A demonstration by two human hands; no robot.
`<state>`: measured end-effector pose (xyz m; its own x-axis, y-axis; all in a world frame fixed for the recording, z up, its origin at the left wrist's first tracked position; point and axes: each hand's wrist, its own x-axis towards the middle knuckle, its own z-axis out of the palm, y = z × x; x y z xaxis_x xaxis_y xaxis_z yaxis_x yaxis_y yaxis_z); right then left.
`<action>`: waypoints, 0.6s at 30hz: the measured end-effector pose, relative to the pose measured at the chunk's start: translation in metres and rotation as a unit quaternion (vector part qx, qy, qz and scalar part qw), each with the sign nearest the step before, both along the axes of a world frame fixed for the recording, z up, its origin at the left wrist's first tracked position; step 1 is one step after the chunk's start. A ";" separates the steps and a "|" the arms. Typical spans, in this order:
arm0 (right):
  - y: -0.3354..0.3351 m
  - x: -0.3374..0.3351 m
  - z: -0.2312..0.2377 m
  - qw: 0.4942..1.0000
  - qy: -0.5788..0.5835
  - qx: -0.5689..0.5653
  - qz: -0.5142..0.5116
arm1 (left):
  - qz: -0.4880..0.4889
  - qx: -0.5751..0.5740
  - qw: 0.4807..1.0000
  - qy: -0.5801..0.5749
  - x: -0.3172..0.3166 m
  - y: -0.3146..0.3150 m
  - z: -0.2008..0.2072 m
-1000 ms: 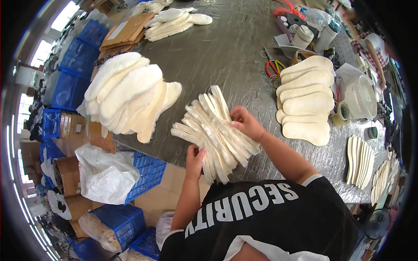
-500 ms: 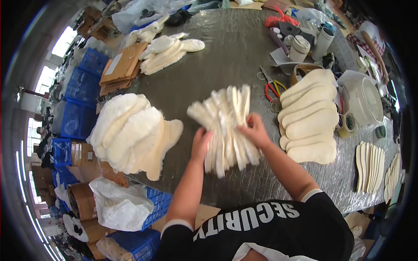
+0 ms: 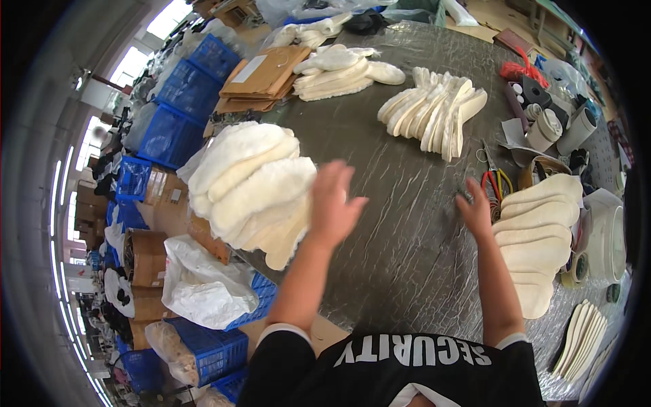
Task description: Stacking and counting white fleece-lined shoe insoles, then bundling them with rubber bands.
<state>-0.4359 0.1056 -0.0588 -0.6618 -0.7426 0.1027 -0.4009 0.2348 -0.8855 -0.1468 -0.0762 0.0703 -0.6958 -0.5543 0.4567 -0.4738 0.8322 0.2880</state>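
My left hand (image 3: 332,203) is over the dark table with its thumb spread from the fingers and nothing in it. Just left of it lies a heap of fluffy cream insoles (image 3: 251,183), partly covered by that hand. My right hand (image 3: 477,209) is also empty, thumb and fingers apart, near the left edge of a fanned row of smooth cream insoles (image 3: 539,230). Beyond both hands, a bundle of fleecy insoles (image 3: 434,112) rests on the table, its pieces standing on edge. Nothing touches that bundle.
Yellow-and-red-handled pliers (image 3: 498,183) lie beside my right hand. Cups (image 3: 544,130), tape (image 3: 576,269) and a translucent tub (image 3: 605,237) crowd the right side. Another fleecy insole pile (image 3: 339,74) and brown envelopes (image 3: 264,74) sit far left. Blue crates (image 3: 173,136) stand off the table's left edge.
Both hands have let go of the fleecy insole bundle, which now lies farther away on the table. The hands have drawn apart. The whole view has shifted.
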 end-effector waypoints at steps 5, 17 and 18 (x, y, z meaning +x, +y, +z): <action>0.051 0.136 0.029 0.983 -0.143 0.059 0.102 | 0.271 -0.121 0.917 -0.267 0.131 -0.050 0.059; 0.006 0.280 0.112 0.763 0.552 0.090 0.323 | -0.148 0.696 0.665 -0.227 0.127 0.021 0.012; 0.008 0.286 0.096 0.764 0.553 0.094 0.317 | -0.159 0.571 0.738 -0.323 0.128 0.017 0.005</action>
<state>-0.1502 0.1131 0.0370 0.2519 -0.9489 0.1903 -0.9663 -0.2358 0.1037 -0.0190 -0.0595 0.0750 -0.7419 -0.0832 -0.6654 -0.6522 0.3199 0.6872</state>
